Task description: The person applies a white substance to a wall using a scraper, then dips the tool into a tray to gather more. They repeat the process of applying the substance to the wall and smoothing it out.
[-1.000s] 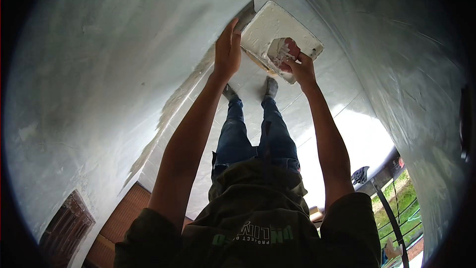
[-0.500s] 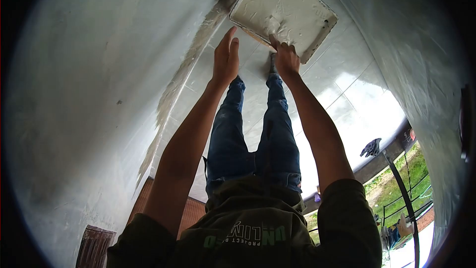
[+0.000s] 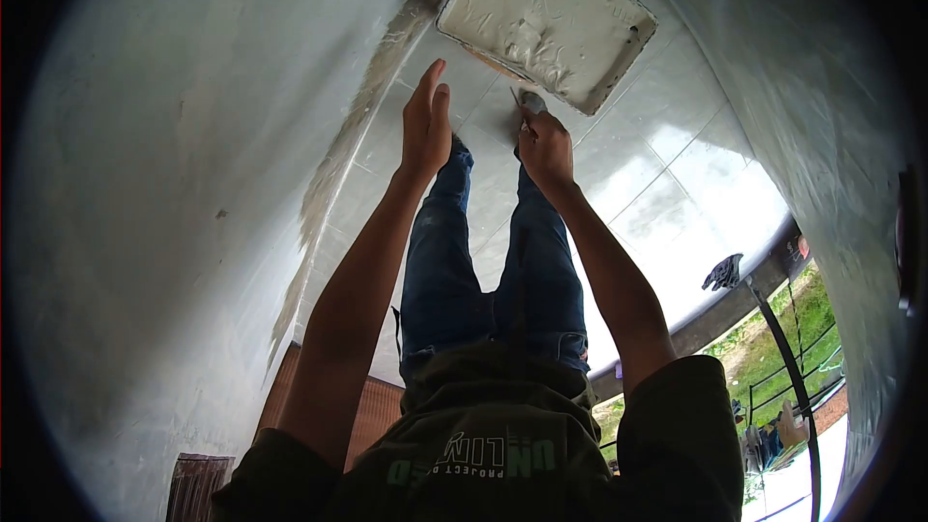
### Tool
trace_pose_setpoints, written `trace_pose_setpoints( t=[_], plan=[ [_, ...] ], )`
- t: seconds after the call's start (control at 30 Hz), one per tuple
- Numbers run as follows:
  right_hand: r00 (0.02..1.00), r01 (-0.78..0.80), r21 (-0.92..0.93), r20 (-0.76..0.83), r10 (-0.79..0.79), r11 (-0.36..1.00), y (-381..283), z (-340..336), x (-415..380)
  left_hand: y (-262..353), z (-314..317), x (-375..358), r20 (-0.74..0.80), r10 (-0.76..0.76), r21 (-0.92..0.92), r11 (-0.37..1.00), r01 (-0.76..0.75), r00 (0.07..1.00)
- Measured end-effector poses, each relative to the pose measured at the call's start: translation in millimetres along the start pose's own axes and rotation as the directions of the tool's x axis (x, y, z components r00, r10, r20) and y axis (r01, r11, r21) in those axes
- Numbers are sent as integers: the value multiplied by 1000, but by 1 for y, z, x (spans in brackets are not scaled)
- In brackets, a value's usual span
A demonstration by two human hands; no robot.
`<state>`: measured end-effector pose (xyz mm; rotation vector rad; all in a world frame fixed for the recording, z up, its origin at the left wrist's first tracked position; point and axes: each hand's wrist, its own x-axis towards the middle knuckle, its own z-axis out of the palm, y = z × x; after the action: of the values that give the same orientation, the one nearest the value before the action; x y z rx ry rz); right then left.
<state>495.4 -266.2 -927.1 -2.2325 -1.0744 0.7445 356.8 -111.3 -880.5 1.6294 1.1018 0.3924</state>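
Observation:
A rectangular tray of off-white putty lies on the tiled floor at the top of the view. Its putty has a churned, ridged patch along the near side. My right hand is closed round a putty knife, whose thin blade shows nearly edge-on, just short of the tray; its handle is hidden in my fingers. My left hand hovers to the left of it, fingers stretched out together and thumb up, holding nothing that I can see.
A grey wall rises on the left, with a rough unfinished strip along its foot. Plastic sheeting hangs at the right. My legs stand on pale floor tiles. A dark cloth rests by a black post near the grass.
My right hand has drawn back from the tray's near edge with the putty knife, turning the blade edge-on. The putty is more churned there. My left hand has shifted slightly left.

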Motion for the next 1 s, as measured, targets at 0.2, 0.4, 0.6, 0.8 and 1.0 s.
trace_pose_setpoints(
  t=[0.2, 0.4, 0.6, 0.8, 1.0],
  plan=[
    [661, -265, 941, 336, 671, -210, 58, 9, 39, 3, 6, 2, 8, 13, -35, 999, -13, 1000],
    [623, -103, 887, 411, 666, -450, 74, 91, -18, 2, 12, -3, 59, 1, -9, 1000, 0, 998],
    [635, -684, 501, 51, 771, 531, 0, 19, -61, -1, 18, 2, 82, -14, -37, 999, 17, 997],
    [991, 15, -130, -127, -31, 991, 55, -55, 15, -3, 19, 6, 75, -10, -42, 999, 14, 997],
    [971, 217, -230, 155, -184, 949, 65, -53, 67, -6, 17, 3, 75, -36, 3, 999, 36, 997]
  ],
)
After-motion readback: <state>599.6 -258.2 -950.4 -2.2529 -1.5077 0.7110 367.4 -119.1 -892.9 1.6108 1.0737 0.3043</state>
